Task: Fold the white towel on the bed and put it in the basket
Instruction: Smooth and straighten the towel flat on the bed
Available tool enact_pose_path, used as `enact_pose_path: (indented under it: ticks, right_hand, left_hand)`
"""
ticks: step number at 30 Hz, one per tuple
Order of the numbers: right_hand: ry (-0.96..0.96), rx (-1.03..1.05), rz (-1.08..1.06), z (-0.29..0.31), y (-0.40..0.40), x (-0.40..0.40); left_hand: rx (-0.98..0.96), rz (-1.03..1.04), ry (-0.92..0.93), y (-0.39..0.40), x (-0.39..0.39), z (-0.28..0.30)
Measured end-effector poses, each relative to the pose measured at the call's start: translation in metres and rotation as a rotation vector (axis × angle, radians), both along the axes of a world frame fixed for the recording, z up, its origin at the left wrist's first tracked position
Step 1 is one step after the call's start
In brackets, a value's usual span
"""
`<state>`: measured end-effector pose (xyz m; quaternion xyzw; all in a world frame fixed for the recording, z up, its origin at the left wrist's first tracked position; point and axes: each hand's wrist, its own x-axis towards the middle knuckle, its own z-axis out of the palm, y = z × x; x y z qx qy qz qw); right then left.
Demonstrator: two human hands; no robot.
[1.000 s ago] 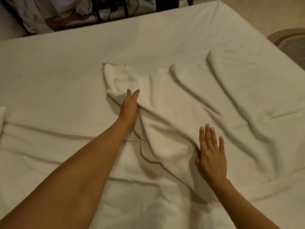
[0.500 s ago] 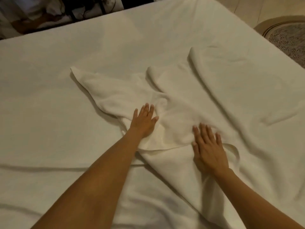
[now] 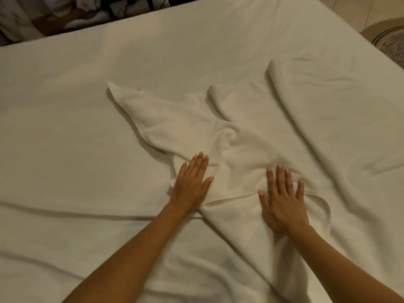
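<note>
White towel (image 3: 192,125) rumpled on bed (image 3: 65,106); left hand (image 3: 192,184), right hand (image 3: 282,200) pressing it flat-fingered.

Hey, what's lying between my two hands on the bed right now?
In the head view, only rumpled white towel lies between the left hand and right hand. One of its edges runs across the gap; both palms press flat on it.

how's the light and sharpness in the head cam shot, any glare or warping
Head view: dim, warm yellowish light with no glare; soft shadows sit in the folds of the white towel and under both forearms; the picture is slightly soft, the left hand and right hand still readable; the bed edge bows from the wide-angle lens.
</note>
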<state>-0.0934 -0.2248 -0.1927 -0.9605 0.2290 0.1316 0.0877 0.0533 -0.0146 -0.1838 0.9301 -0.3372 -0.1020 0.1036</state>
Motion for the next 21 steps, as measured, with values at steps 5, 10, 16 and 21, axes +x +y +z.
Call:
enact_pose_path:
  ticks: [5,10,16,21]
  right_hand:
    - [-0.087,-0.029,0.242,0.008,0.020,0.007]
    - [-0.027,0.027,0.328,0.016,0.040,0.031]
    - [-0.063,0.072,0.270,0.016,0.043,0.033]
    - [-0.056,-0.034,0.190,0.017,0.035,0.036]
  left_hand:
    - [0.135,-0.186,-0.037,0.060,-0.008,-0.002]
    - [0.288,-0.250,-0.131,0.069,-0.005,0.005]
    - [0.209,-0.190,-0.184,0.040,-0.004,0.016]
    - [0.240,-0.226,-0.144,0.049,-0.002,0.017]
